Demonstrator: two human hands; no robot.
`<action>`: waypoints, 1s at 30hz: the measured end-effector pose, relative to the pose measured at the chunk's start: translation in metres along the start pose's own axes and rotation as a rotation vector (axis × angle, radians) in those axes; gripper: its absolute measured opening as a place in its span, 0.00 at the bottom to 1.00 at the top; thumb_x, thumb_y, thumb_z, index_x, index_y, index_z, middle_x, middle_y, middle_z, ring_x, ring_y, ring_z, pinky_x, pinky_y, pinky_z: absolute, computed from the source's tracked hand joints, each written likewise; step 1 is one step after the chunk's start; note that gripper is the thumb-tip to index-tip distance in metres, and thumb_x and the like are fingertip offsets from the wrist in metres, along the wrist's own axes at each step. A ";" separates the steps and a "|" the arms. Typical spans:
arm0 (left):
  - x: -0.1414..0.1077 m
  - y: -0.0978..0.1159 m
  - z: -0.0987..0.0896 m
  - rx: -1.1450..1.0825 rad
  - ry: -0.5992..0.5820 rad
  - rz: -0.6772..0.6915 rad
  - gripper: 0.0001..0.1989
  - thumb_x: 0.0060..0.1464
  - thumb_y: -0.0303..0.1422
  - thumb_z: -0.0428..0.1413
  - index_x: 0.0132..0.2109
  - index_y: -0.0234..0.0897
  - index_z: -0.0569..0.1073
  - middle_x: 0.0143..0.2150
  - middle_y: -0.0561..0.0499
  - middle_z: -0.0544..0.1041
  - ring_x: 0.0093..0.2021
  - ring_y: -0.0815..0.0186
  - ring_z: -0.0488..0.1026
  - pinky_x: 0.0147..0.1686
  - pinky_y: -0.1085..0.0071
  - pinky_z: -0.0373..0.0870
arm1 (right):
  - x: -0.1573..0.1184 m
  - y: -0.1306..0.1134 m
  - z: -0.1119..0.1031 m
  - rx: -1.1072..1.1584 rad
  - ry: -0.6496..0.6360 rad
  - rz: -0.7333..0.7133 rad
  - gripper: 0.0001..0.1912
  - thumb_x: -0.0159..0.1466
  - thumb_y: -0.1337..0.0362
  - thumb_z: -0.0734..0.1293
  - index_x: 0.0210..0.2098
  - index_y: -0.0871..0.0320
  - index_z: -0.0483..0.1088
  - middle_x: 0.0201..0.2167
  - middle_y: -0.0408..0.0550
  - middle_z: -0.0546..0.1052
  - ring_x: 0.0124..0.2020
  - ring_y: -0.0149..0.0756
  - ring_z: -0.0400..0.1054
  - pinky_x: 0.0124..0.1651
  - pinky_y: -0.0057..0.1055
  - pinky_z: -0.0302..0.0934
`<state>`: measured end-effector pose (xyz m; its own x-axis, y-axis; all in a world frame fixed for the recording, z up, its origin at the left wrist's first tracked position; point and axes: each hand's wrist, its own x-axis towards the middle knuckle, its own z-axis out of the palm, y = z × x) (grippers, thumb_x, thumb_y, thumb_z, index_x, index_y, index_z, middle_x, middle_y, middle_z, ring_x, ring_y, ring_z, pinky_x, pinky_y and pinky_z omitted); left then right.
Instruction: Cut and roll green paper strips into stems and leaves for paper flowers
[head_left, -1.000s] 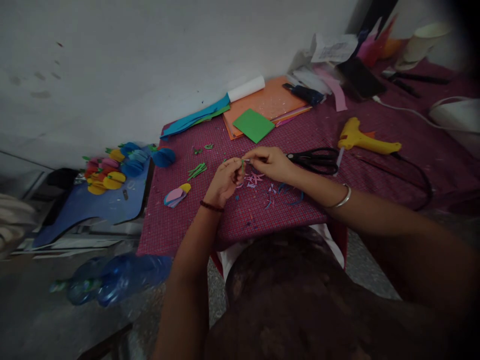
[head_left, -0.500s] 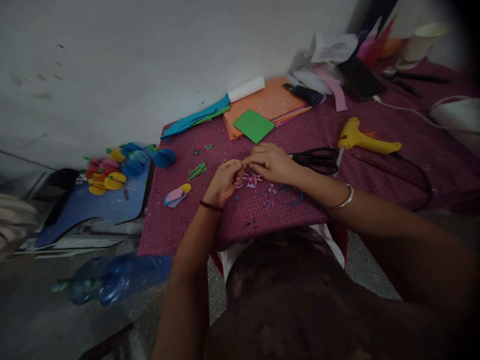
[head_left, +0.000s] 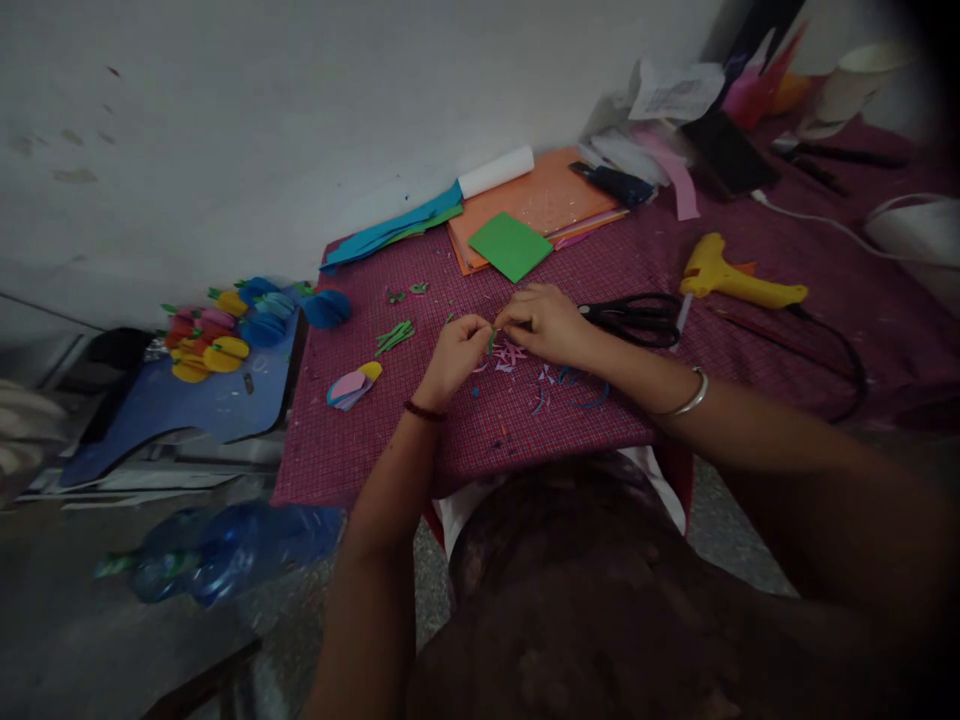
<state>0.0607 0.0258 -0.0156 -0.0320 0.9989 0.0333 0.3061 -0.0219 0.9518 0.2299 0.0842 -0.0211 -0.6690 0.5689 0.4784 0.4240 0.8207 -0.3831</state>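
A small green paper piece (head_left: 492, 342) shows between the fingertips of my two hands, above the checkered cloth. My left hand (head_left: 457, 358) pinches it from the left, fingers closed. From the right, my right hand (head_left: 541, 322) meets it with thumb and fingers together. Just below lie pink paper scraps (head_left: 510, 357). Green strips (head_left: 394, 337) are left of my left hand, with a stack of oval paper pieces (head_left: 351, 388) nearer the edge. Black-handled scissors (head_left: 637, 318) rest beside my right hand.
A yellow glue gun (head_left: 739, 280) with a cord lies at the right. Green paper (head_left: 510, 246) sits on orange sheets (head_left: 555, 190) at the back. Colourful paper ornaments (head_left: 225, 325) rest on a blue board (head_left: 217, 400) at the left; blue bottles (head_left: 247, 545) lie below.
The green piece between my fingertips now shows, where it was hidden before. My left hand has turned, its fingers now pointing more toward the right hand. The view has shifted slightly.
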 end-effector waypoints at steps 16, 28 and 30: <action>0.001 -0.002 -0.001 -0.051 0.020 0.127 0.08 0.53 0.27 0.52 0.26 0.36 0.66 0.21 0.57 0.63 0.20 0.76 0.58 0.21 0.77 0.54 | 0.001 -0.016 -0.005 0.517 0.184 0.154 0.15 0.61 0.63 0.65 0.48 0.56 0.69 0.36 0.47 0.72 0.39 0.37 0.65 0.45 0.38 0.59; -0.004 0.001 0.005 -0.091 0.249 0.190 0.09 0.59 0.33 0.50 0.30 0.38 0.67 0.22 0.57 0.64 0.21 0.75 0.61 0.22 0.77 0.58 | 0.005 -0.022 -0.007 1.275 0.179 0.575 0.10 0.60 0.58 0.69 0.35 0.57 0.68 0.26 0.41 0.71 0.25 0.26 0.64 0.30 0.26 0.63; -0.006 0.003 0.007 -0.095 0.196 0.175 0.09 0.59 0.33 0.51 0.29 0.37 0.67 0.21 0.57 0.64 0.21 0.75 0.61 0.22 0.77 0.58 | 0.005 -0.024 -0.003 1.206 0.159 0.533 0.07 0.61 0.61 0.67 0.33 0.59 0.68 0.25 0.41 0.71 0.23 0.25 0.62 0.28 0.25 0.60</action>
<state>0.0683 0.0204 -0.0151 -0.1725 0.9529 0.2493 0.2333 -0.2064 0.9503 0.2182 0.0677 -0.0072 -0.4776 0.8721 0.1067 -0.2485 -0.0176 -0.9685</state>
